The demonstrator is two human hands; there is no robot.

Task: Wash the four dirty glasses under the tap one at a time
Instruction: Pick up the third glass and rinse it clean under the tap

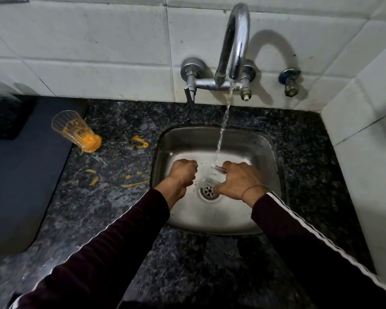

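Under running tap (234,41), right hand (236,181) holds glass (213,176).

Views: 1, head-worn, wide-angle.
Position: above the tabletop (210,259), close over the sink (261,143).
Facing: forward and down toward the tiled wall (98,52).
Nearness: forearms fill the lower frame.
Shared area: no 2nd view.

Dark mat (20,186) on speckled counter (120,208); orange smears (139,141).

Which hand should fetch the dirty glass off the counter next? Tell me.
Left, probably. The left hand is curled, holding nothing, on the side of the orange-stained glass. The right hand grips the clear glass under the running water.
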